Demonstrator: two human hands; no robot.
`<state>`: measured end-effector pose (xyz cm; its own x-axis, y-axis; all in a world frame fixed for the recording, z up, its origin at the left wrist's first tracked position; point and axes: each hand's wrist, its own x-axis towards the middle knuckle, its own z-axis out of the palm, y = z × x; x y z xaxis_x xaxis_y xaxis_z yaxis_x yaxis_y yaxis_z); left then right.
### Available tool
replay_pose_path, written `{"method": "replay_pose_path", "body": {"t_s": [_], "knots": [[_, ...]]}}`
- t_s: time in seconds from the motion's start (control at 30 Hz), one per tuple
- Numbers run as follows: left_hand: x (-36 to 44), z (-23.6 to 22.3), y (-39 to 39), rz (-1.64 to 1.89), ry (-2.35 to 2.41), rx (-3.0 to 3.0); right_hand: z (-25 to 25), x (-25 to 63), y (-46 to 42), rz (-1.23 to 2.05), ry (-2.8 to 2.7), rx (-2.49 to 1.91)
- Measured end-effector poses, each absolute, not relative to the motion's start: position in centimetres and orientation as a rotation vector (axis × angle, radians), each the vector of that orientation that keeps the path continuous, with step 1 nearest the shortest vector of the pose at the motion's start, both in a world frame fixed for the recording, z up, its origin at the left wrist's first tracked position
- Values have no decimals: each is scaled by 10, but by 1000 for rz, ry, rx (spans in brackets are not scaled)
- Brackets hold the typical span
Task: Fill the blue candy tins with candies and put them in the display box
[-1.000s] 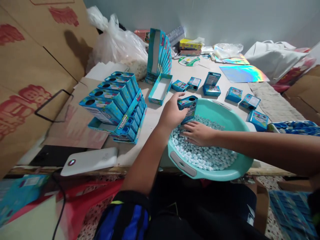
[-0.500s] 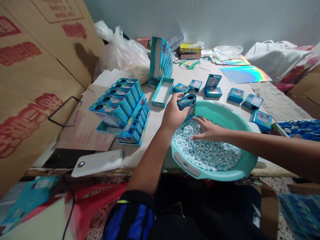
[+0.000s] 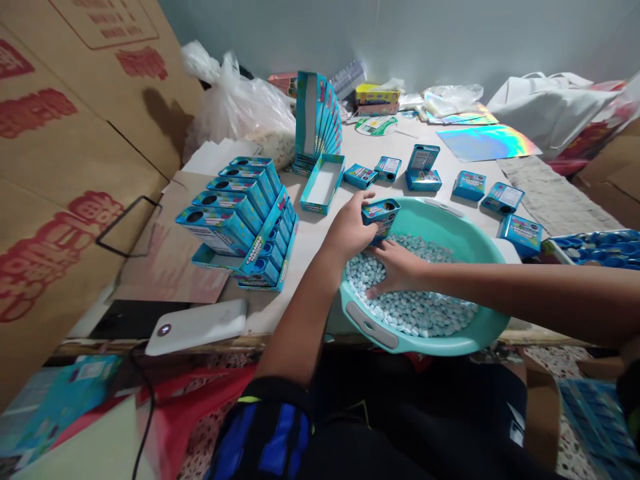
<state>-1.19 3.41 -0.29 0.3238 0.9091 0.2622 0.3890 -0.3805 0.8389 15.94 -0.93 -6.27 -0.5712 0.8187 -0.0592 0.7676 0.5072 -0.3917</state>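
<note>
My left hand [image 3: 353, 227] grips a small blue candy box [image 3: 381, 215] over the far left rim of a turquoise basin [image 3: 480, 240]. The box has a dark round hole in its top and is slightly tilted. Inside the basin lie many pale blue and white candies [image 3: 425, 313]. My right hand [image 3: 397, 268] rests palm down among them, just below the box, its thumb and fingers spread apart. Some of its fingertips are hidden by the candies or the box.
At the left, blue boxes [image 3: 220, 230] stand in a display tray. An open blue tray [image 3: 323, 193] lies beyond my left hand, near fanned trays [image 3: 317, 120]. Several small boxes [image 3: 469, 185] sit behind the basin. A white power bank [image 3: 200, 327] lies at the front edge.
My right hand has moved left and lower into the candies, closer to the box. The box in my left hand has shifted slightly right and down, showing more of its top.
</note>
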Motion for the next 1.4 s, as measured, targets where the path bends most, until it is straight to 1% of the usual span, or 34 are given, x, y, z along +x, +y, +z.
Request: {"method": "replay_pose_path", "body": {"t_s": [0.13, 0.23, 0.4, 0.6, 0.77, 0.87, 0.93, 1.03, 1.1, 1.2, 1.3, 1.4], "knots": [[-11, 4, 32, 832, 1212, 2005, -57, 157, -5, 690, -2582, -1264], [-11, 9, 30, 726, 1241, 2104, -48, 155, -5, 784, -2569, -1286], [-12, 12, 25, 586, 1231, 2194, -41, 151, -3, 811, -2617, -1337], [-13, 10, 26, 651, 1280, 2138, -39, 147, -3, 860, -2540, -1382], [-11, 5, 30, 759, 1301, 1999, -19, 150, -3, 994, -2436, -1301], [-10, 3, 31, 803, 1334, 1941, -4, 159, 0, 1124, -2320, -1215], [-10, 3, 31, 809, 1347, 1940, 1, 166, 3, 1291, -2203, -1153], [-10, 5, 30, 774, 1338, 1982, 3, 174, 6, 1601, -1887, -1099], [-11, 6, 30, 750, 1318, 2015, 5, 177, 6, 1717, -1693, -1049], [-11, 8, 29, 725, 1307, 2045, 12, 181, 7, 1705, -1511, -982], [-12, 8, 26, 624, 1253, 2121, 22, 189, 12, 1568, -1358, -958], [-14, 8, 23, 492, 1031, 2192, 28, 198, 19, 1403, -1302, -959]]}}
